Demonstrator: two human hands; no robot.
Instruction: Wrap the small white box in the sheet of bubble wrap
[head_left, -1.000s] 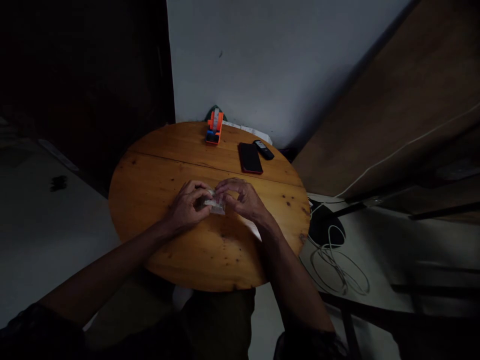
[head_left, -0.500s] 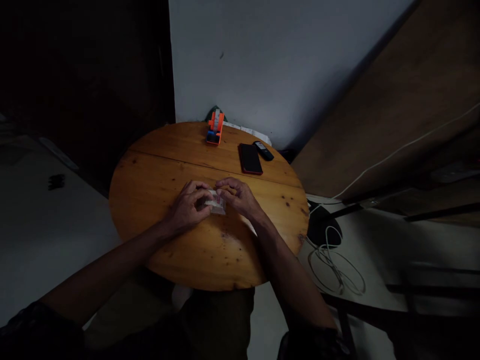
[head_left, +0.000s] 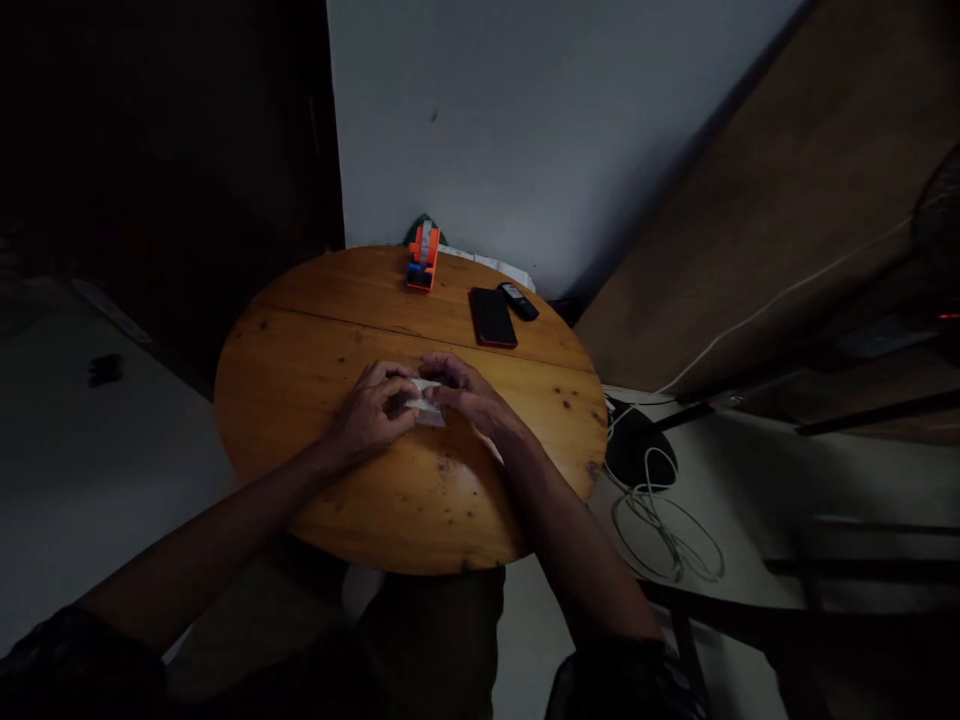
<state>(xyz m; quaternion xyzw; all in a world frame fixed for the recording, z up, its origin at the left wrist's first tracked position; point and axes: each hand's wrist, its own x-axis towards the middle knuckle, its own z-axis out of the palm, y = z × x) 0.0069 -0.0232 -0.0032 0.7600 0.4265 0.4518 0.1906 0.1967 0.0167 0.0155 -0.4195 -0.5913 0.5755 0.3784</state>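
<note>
A small pale, partly see-through packet (head_left: 431, 414) rests at the middle of the round wooden table, between my two hands. My left hand (head_left: 369, 412) grips its left side with curled fingers and thumb. From the right, my right hand (head_left: 474, 395) reaches over it, thumb on the packet's top and the other fingers bent behind it. The fingers cover much of the packet, so its exact kind cannot be made out.
Toward the back of the table (head_left: 285, 400) stands an orange tape dispenser (head_left: 422, 262). A dark phone-like slab with a red edge (head_left: 493, 318) lies right of it, touching a black remote-like device (head_left: 519, 301). A pale cable (head_left: 660, 530) coils on the floor at right.
My right hand has moved in over the packet, and its thumb now covers the pinkish mark seen on it before. The view has shifted slightly.
</note>
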